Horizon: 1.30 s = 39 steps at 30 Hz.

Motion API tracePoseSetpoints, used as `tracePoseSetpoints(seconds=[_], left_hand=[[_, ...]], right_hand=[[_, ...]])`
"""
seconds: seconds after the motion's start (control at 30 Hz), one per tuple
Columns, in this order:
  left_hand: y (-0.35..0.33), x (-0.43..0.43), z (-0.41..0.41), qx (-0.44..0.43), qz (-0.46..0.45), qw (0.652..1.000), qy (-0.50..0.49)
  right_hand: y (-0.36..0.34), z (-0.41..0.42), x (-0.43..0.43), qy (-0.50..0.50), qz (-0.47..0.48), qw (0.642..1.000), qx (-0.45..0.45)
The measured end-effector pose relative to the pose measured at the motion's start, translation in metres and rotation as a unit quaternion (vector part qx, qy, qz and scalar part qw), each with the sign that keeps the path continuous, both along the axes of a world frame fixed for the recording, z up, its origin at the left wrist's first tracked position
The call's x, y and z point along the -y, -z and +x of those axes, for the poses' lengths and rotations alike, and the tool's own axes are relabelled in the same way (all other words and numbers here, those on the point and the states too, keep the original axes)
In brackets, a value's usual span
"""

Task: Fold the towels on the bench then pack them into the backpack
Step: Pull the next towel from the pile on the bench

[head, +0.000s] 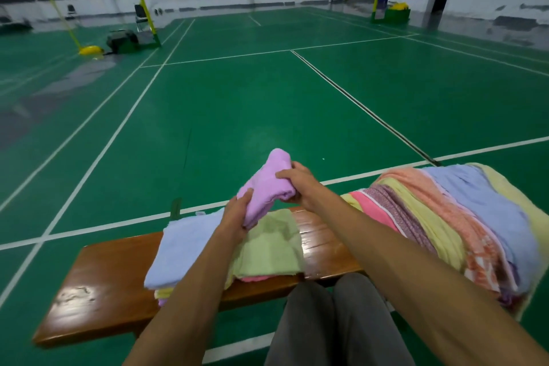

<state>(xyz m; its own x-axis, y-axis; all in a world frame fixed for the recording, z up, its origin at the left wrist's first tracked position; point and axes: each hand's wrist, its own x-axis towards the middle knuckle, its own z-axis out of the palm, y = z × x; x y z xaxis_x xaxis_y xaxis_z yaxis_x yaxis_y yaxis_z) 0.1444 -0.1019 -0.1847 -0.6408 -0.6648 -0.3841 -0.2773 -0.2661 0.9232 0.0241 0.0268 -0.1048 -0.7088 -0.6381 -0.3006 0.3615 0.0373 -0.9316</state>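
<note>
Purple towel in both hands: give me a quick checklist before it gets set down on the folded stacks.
1. Grip: left hand and right hand both hold the purple towel. Ok.
2. Fold: the towel looks bunched, edges not squared. Not ok.
3. Landing spot: the green towel tops a flat stack beside the blue towel. Ok.
4. Bench: bare wood shows left of the stacks. Ok.
5. Unfolded pile: lies apart, to the right. Ok.
6. Backpack: a dark bag sits far off on the court; whether it is the backpack, cannot tell.
</note>
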Motion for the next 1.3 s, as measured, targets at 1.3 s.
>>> tracePoseSetpoints(seconds=[1.3], left_hand=[[0.097,-0.048,0.027,0.266,-0.563,0.763,0.174]], right_hand=[[0.182,0.049,-0.016,-0.179,0.406,0.703,-0.557]])
